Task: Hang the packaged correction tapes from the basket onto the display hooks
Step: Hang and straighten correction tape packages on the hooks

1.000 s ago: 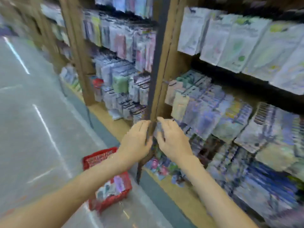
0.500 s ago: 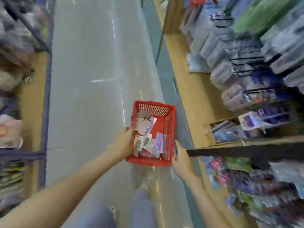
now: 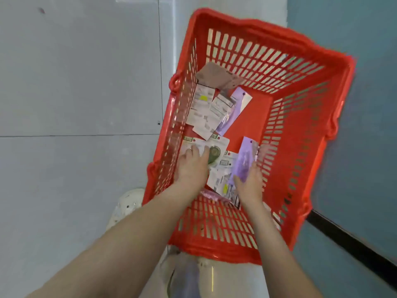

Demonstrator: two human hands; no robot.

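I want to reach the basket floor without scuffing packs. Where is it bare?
Bare red floor lies mid-basket toward the right wall, between the upper purple pack and the lower purple pack the right hand holds. The left side and near end are crowded with packs.

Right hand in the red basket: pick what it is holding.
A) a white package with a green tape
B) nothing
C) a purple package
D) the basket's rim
C: the right hand has its thumb and fingers curled round the lower end of the purple package, well inside the red basket.
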